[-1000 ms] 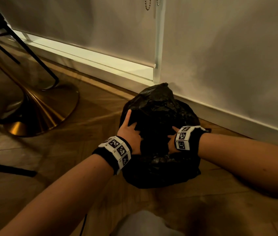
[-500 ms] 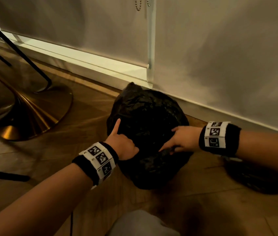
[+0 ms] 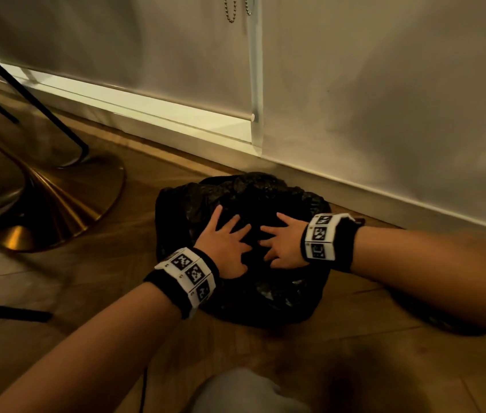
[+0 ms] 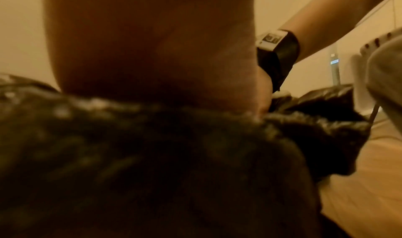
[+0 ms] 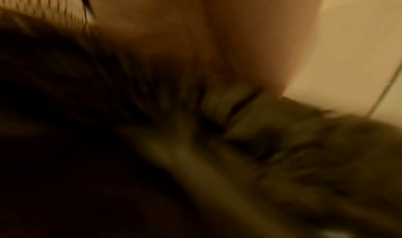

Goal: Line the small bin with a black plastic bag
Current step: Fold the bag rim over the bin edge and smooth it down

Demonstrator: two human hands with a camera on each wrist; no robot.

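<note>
Beside bag (image 3: 280, 296): gold table base (image 3: 66, 204).

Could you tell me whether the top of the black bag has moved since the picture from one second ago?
Yes. The black bag has sunk: its peak no longer overlaps the baseboard, with both hands pressing it flat.

Hidden, cropped and blurred items

Small bin: wholly covered by the black plastic bag (image 3: 268, 296), no rim or wall showing. Right wrist view: smeared by blur, right hand (image 3: 285, 248) and bag indistinct. Left wrist view: left hand (image 3: 224, 245) a dark out-of-focus mass, fingers unreadable. Gold table base (image 3: 57, 210): cropped at left edge. Bead chain (image 3: 231, 13): cut by top edge.
</note>
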